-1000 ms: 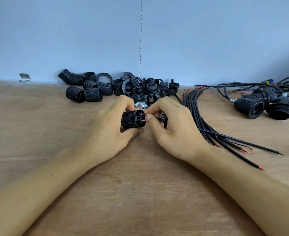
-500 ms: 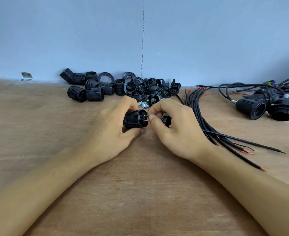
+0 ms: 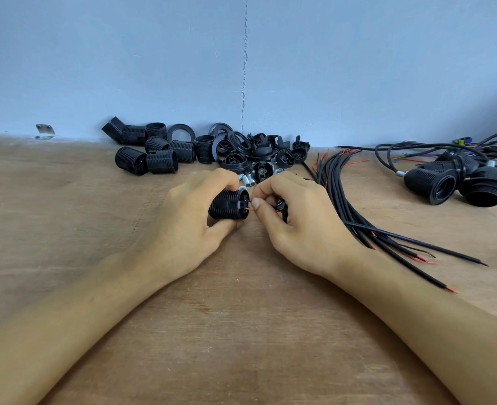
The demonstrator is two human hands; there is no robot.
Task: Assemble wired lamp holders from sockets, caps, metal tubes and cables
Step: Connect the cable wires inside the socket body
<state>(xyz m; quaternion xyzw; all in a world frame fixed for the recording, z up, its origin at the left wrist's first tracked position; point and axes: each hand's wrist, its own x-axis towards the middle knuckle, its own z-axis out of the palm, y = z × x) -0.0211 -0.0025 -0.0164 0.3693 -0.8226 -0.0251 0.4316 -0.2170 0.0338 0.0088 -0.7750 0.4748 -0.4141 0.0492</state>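
Step in hand, as I judge it: wiring the socket. My left hand (image 3: 183,229) grips a ribbed black socket (image 3: 227,206), with the fingers (image 3: 218,178) curled over its top and the thumb underneath. It is held just above the counter (image 3: 241,331) at centre, terminal end facing right. My right hand (image 3: 303,229) pinches a thin red wire (image 3: 249,209) between thumb and forefinger, and the wire's tip meets the socket's end face. I cannot tell whether it has entered a terminal hole. A small black part (image 3: 282,211) sits half hidden in the right palm, possibly a cap on the cable, unconfirmed. The next move calls for a steady socket and a straight push along the wire so the strand does not buckle, then the second conductor. Stock: spare sockets and caps (image 3: 212,153) are piled by the wall, with metal tubes (image 3: 247,181) just behind my hands. Loose cables (image 3: 343,200) lie beside my right hand and finished lamp holders (image 3: 446,185) at far right. No brand, label or writing is readable on any part.
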